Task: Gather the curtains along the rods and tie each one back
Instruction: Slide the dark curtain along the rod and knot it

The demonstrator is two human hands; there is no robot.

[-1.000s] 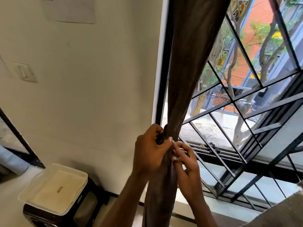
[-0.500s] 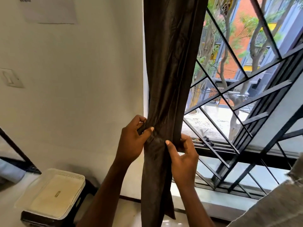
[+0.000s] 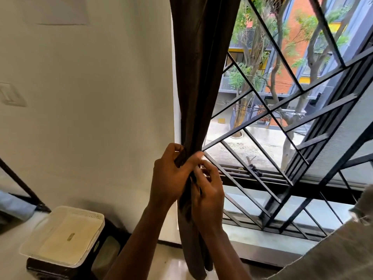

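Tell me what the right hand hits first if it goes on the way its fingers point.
The gathered curtain: the right hand points up-left into it, seemingly touching it; the left hand gripping the bunch lies beyond, though depth is unclear.

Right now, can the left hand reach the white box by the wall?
Probably yes. Nothing stands between the left hand and the white box lower down, but its grip is on the curtain, so it must let go.

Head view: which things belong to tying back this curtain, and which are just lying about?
Job: brown curtain, bunched; left hand gripping it; right hand holding it just below.
Lying about: white box on a dark stool; wall switch; window grille.
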